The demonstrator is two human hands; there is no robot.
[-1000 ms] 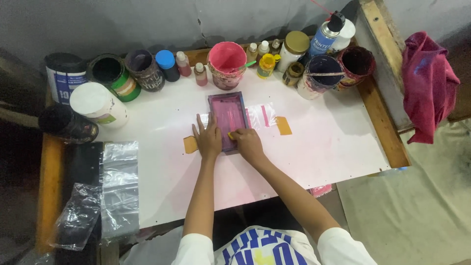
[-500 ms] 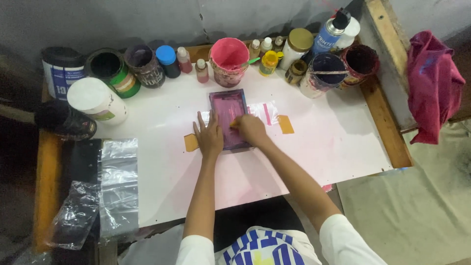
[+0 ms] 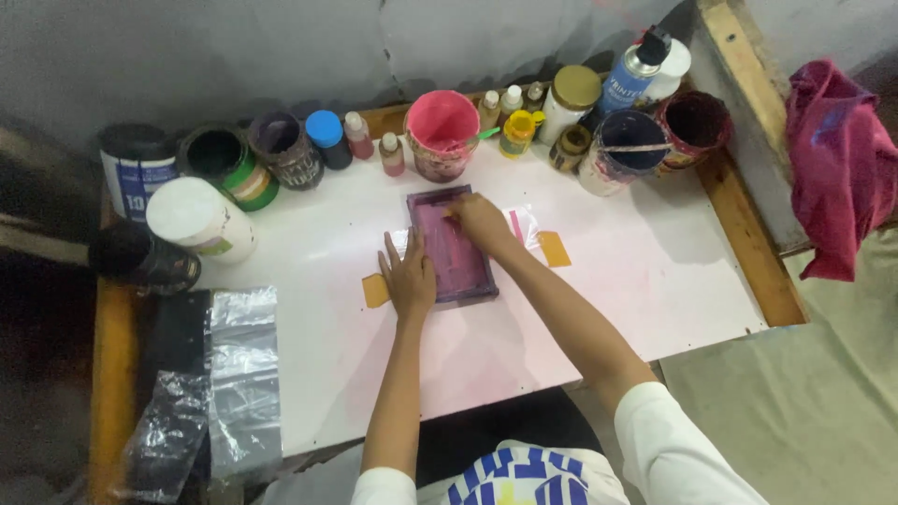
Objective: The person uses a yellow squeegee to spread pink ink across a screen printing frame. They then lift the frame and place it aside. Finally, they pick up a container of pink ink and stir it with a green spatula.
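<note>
A small purple-framed printing screen (image 3: 451,251) lies flat on the white table (image 3: 655,281), over a clear plastic bag (image 3: 526,224) with a pink stripe. My left hand (image 3: 409,274) rests flat on the frame's left edge, fingers spread. My right hand (image 3: 479,220) is at the frame's upper right part, fingers curled over something I cannot make out. Two orange tape pieces (image 3: 554,249) flank the frame.
Along the table's back stand a pink paint bucket (image 3: 440,133), several paint tins, small bottles, a blue spray can (image 3: 633,73) and a white tub (image 3: 198,221). Clear plastic bags (image 3: 241,374) lie at the left. A red cloth (image 3: 837,159) hangs at right.
My right hand has slid from the near end of the screen up to its far end. My left hand has stayed on the frame's left side.
</note>
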